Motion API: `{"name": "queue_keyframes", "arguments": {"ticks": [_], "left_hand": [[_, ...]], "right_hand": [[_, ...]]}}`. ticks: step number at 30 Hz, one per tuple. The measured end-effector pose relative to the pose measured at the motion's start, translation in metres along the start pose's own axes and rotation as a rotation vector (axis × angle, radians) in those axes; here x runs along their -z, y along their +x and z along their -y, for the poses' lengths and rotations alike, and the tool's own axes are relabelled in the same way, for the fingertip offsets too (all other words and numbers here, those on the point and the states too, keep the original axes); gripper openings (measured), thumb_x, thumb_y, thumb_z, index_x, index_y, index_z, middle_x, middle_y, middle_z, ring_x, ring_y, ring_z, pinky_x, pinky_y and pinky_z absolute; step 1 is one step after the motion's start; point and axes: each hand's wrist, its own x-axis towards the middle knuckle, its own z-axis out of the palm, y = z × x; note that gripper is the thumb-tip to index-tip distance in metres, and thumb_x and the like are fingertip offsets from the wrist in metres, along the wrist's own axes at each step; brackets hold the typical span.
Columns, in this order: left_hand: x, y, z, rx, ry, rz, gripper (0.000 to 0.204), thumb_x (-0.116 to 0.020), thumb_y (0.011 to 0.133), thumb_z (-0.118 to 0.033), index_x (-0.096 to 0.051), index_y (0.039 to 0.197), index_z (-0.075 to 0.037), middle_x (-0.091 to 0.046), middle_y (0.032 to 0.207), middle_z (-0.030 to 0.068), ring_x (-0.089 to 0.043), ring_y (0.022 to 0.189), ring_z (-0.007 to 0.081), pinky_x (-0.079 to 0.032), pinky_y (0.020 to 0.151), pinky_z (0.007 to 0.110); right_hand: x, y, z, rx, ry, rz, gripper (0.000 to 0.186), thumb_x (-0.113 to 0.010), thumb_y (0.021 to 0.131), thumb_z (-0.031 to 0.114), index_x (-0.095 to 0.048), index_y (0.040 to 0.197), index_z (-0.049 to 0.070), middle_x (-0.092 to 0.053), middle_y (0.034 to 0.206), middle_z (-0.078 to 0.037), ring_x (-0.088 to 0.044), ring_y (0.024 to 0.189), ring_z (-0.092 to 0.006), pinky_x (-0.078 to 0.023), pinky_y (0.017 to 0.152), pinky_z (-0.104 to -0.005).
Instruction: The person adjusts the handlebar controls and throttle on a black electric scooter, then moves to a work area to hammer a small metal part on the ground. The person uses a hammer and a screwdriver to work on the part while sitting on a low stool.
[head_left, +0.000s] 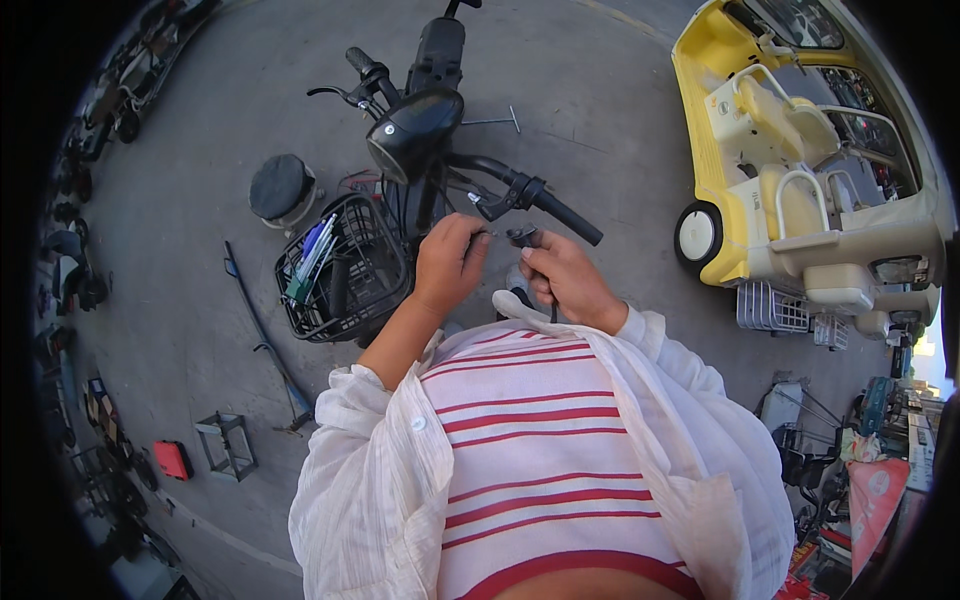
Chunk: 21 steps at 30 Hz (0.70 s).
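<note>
My right hand [578, 285] grips a small black part [522, 236], perhaps a handlebar fitting; its exact kind is unclear. My left hand [448, 262] is closed in a pinch just left of it, and what lies between its fingertips is too small to make out. Both hands are in front of a black electric bike, below its right handlebar grip [568, 216] and silver-tipped lever [480, 205]. The bike's rounded headlight housing [415, 132] stands farther off. Left of my left hand hangs a black wire basket [347, 325] with white, blue and green items inside.
A round stool with a dark top [282, 186] stands left of the bike. A long pole-like tool [262, 325], a metal frame [226, 446] and a red case [173, 460] lie on the pavement. At the right stands a yellow three-wheeled vehicle [706, 150].
</note>
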Motion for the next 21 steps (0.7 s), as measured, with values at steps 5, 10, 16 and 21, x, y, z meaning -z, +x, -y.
{"name": "queue_keyframes", "arguments": {"ticks": [5,10,16,21], "left_hand": [[0.019,-0.016,0.0,-0.133,0.124,0.087,0.025,-0.068,0.074,-0.007,-0.061,0.098,-0.006,-0.061,0.104,0.0112,-0.059,0.093,0.0316,-0.047,0.079,0.04],[0.022,-0.024,0.001,-0.163,0.209,0.19,0.03,-0.071,0.071,-0.008,-0.063,0.1,-0.007,-0.059,0.112,0.011,-0.058,0.1,0.0311,-0.047,0.084,0.04],[0.016,-0.02,0.006,-0.119,0.223,0.197,0.03,-0.072,0.07,-0.006,-0.064,0.099,-0.007,-0.059,0.11,0.0114,-0.057,0.101,0.0312,-0.048,0.086,0.039],[0.016,-0.019,0.006,-0.092,0.195,0.123,0.027,-0.073,0.071,-0.006,-0.065,0.096,-0.005,-0.056,0.115,0.0139,-0.057,0.102,0.031,-0.048,0.086,0.038]], "right_hand": [[0.006,-0.006,0.002,0.048,0.004,-0.012,0.025,-0.048,0.095,0.01,-0.054,0.117,-0.001,-0.047,0.077,0.001,-0.039,0.059,-0.0032,-0.033,0.047,-0.0177],[0.015,-0.007,-0.001,0.037,-0.042,-0.074,0.026,-0.048,0.095,0.011,-0.055,0.117,-0.001,-0.047,0.077,0.002,-0.039,0.059,-0.0033,-0.033,0.048,-0.018],[0.021,-0.012,-0.006,0.03,-0.06,-0.11,0.023,-0.051,0.093,0.011,-0.055,0.112,-0.002,-0.049,0.076,0.001,-0.041,0.056,-0.0022,-0.034,0.045,-0.0171],[0.028,-0.011,-0.015,0.041,-0.063,-0.123,0.023,-0.051,0.093,0.012,-0.056,0.112,-0.002,-0.05,0.077,0.001,-0.042,0.056,-0.0023,-0.035,0.045,-0.0172]]}}
